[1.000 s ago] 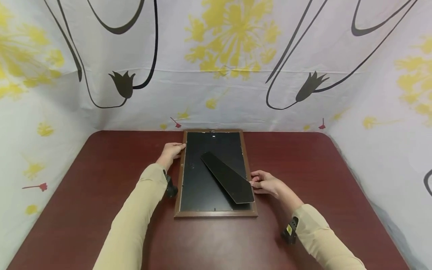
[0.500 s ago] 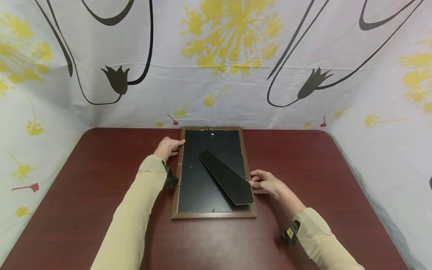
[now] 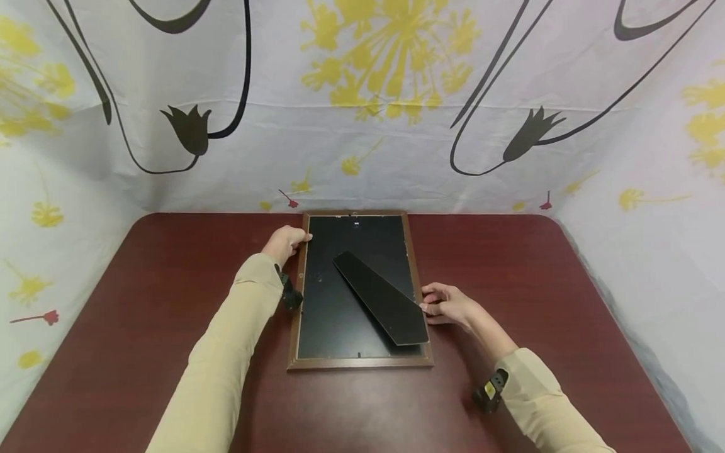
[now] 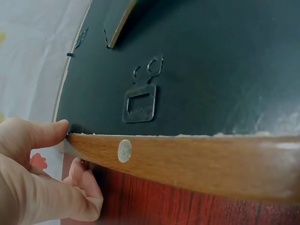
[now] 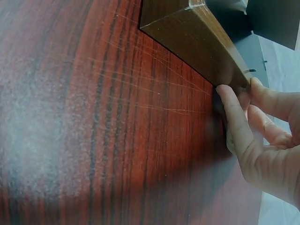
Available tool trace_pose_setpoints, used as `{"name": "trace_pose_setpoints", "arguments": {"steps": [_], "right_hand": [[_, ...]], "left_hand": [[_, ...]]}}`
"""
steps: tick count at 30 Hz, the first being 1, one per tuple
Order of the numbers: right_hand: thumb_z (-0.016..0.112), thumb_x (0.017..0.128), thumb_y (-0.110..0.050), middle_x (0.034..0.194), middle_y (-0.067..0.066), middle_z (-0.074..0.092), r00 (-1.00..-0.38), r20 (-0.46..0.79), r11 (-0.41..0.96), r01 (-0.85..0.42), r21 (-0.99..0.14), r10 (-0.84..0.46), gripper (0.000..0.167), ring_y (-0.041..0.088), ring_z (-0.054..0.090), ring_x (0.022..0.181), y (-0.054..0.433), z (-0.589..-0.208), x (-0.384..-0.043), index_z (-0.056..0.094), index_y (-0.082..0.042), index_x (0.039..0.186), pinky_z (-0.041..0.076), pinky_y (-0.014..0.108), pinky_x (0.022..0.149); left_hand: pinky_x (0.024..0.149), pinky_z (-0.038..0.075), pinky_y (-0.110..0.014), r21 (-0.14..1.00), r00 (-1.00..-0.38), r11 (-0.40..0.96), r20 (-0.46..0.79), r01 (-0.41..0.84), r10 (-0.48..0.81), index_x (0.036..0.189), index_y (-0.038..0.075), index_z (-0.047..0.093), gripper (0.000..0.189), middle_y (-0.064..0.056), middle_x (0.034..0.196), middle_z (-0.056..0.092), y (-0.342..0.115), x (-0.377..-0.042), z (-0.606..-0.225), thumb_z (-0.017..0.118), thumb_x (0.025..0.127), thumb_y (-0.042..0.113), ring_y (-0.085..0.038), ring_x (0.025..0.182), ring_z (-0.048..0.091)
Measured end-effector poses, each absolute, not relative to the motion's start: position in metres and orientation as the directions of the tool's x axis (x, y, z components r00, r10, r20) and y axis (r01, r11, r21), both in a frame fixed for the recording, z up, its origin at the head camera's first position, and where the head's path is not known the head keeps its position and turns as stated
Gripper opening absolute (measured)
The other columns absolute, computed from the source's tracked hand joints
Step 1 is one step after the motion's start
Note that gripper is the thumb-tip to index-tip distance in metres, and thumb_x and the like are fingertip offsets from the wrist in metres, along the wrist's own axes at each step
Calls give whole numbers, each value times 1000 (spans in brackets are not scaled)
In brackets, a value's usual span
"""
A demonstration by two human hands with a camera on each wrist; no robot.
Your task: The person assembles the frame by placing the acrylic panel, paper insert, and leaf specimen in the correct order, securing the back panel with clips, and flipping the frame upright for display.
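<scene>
A picture frame (image 3: 362, 363) with brown wooden rails lies face down, its black backing board (image 3: 328, 314) upward. The easel stand (image 3: 387, 305), a black tapered flap, slants across the backing, its wide end toward the lower right. My left hand (image 3: 285, 243) pinches the left rail near the far corner; in the left wrist view the thumb (image 4: 51, 133) lies on top and the fingers curl below. On the right rail, nearer me, my right hand (image 3: 450, 306) grips the edge, thumb (image 5: 269, 98) above and fingers along the outer side. A metal hanger (image 4: 139, 103) sits on the backing.
The frame is on a dark red wood-grain table (image 3: 187, 302), its far end close to a white flowered cloth (image 3: 249, 182) that hangs at the back and both sides. Each wrist carries a small black camera, such as the right one (image 3: 490, 390).
The left hand's fingers have closed in further at the rail. The camera view has shifted slightly; the frame, its stand and the right hand look otherwise the same.
</scene>
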State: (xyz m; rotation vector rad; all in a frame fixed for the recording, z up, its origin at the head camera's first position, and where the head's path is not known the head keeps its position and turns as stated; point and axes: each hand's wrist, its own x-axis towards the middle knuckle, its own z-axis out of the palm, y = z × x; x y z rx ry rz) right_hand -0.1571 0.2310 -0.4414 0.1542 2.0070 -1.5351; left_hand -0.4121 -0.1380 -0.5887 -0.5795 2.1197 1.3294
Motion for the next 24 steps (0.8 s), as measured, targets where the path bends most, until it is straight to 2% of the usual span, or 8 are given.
{"name": "trace_pose_setpoints", "arguments": {"steps": [4, 7, 10, 12, 14, 15, 19, 24], "right_hand": [[54, 89, -1, 97, 7, 45, -812, -528, 333, 439, -834, -250, 49, 8, 55, 79, 231, -438, -155, 32, 8, 132, 55, 30, 76], [53, 90, -2, 100, 8, 45, -811, -529, 356, 431, -829, -251, 49, 8, 55, 81, 230, -437, -156, 32, 8, 133, 55, 31, 79], [53, 90, -4, 101, 8, 45, -804, -539, 373, 434, -820, -249, 50, 9, 54, 83, 229, -438, -158, 31, 7, 134, 54, 32, 82], [53, 90, -4, 100, 7, 45, -803, -545, 372, 441, -817, -244, 50, 9, 54, 82, 229, -439, -159, 31, 6, 135, 54, 33, 83], [51, 91, -3, 99, 6, 45, -800, -550, 367, 450, -814, -239, 50, 9, 54, 82, 229, -440, -160, 30, 6, 135, 53, 32, 83], [51, 91, -3, 98, 5, 45, -800, -552, 363, 454, -814, -238, 51, 9, 55, 82, 229, -441, -159, 29, 5, 136, 53, 32, 83], [51, 92, -5, 98, 4, 47, -808, -534, 355, 436, -827, -251, 52, 6, 55, 82, 229, -444, -157, 28, 6, 137, 53, 30, 83], [51, 92, -5, 93, 0, 49, -821, -508, 346, 412, -843, -259, 53, 5, 56, 79, 230, -443, -154, 27, 7, 137, 54, 27, 77]], "left_hand": [[90, 48, -35, 690, -763, 406, -646, -599, -28, 144, 6, 17, 84, -14, 137, 34, -128, -384, -550, 68, 81, 27, -23, 114, 47], [101, 41, -40, 707, -772, 387, -635, -592, -21, 145, 8, 10, 86, -13, 146, 24, -123, -363, -530, 66, 83, 30, -23, 129, 38], [101, 40, -43, 712, -803, 434, -594, -551, -45, 142, 9, 24, 77, -13, 143, 31, -119, -341, -517, 62, 84, 42, -25, 128, 39], [107, 33, -46, 724, -811, 434, -585, -537, -27, 142, 10, 25, 70, -12, 147, 27, -114, -316, -492, 56, 88, 43, -28, 134, 31], [111, 28, -45, 758, -826, 420, -563, -499, 35, 143, 9, 24, 63, -13, 148, 25, -112, -293, -470, 52, 92, 34, -28, 137, 26], [114, 21, -45, 768, -817, 405, -570, -496, 80, 145, 8, 15, 63, -13, 152, 17, -111, -278, -455, 48, 95, 26, -29, 140, 17], [116, 15, -43, 809, -804, 406, -544, -426, 241, 147, 4, 2, 67, -16, 154, 5, -118, -241, -423, 45, 95, 9, -29, 142, 8], [116, 13, -46, 835, -789, 388, -521, -390, 327, 146, 4, -1, 69, -18, 154, 3, -126, -212, -411, 45, 95, 7, -31, 142, 6]]}}
